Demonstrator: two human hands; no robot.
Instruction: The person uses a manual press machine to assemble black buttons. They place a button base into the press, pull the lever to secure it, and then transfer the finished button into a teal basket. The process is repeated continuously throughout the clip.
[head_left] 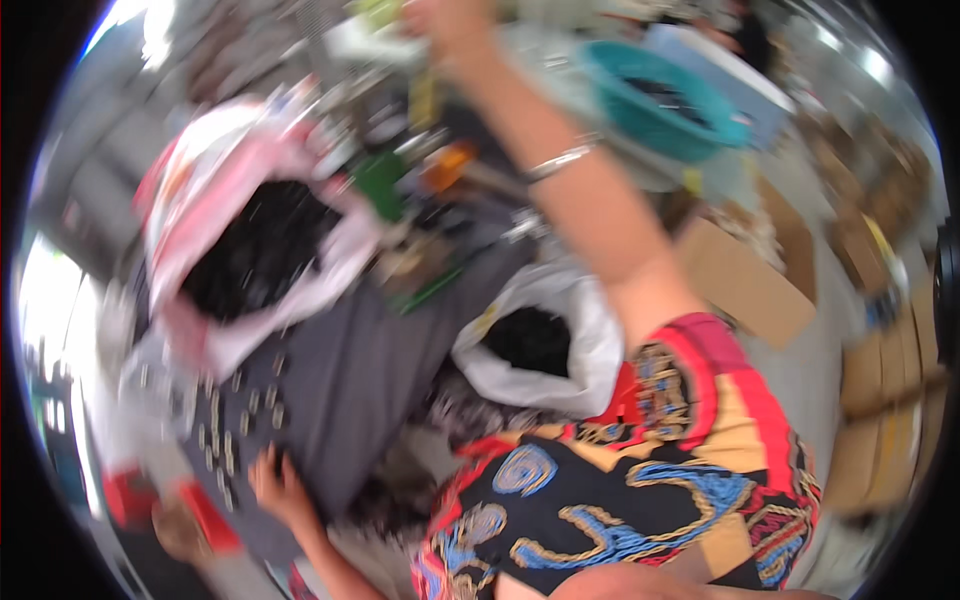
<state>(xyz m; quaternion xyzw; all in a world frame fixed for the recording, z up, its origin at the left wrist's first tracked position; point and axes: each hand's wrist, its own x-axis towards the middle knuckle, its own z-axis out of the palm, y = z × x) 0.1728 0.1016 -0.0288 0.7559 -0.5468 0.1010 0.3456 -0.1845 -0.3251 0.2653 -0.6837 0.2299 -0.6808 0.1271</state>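
Note:
My left hand [278, 488] rests low on a dark grey cloth [350, 370], fingers bent around what looks like a small black piece [283, 462]. Beside it, several small pale metal pieces [222, 440] lie in rough rows. My right arm reaches far forward, a silver bangle on the forearm. The right hand [448, 22] is at the top edge, blurred and partly cut off, close to a yellow-green thing [380, 12]; its fingers cannot be made out. A pink-and-white sack [185, 250] of black pieces stands beyond the left hand.
A white bag [595, 350] with black contents stands near my body. Ahead are a green object [380, 185] and an orange one [448, 167]. At the far right are a teal basin [640, 125], an open cardboard box [745, 280] and stacked cartons [880, 420]. Red objects [208, 515] are at lower left.

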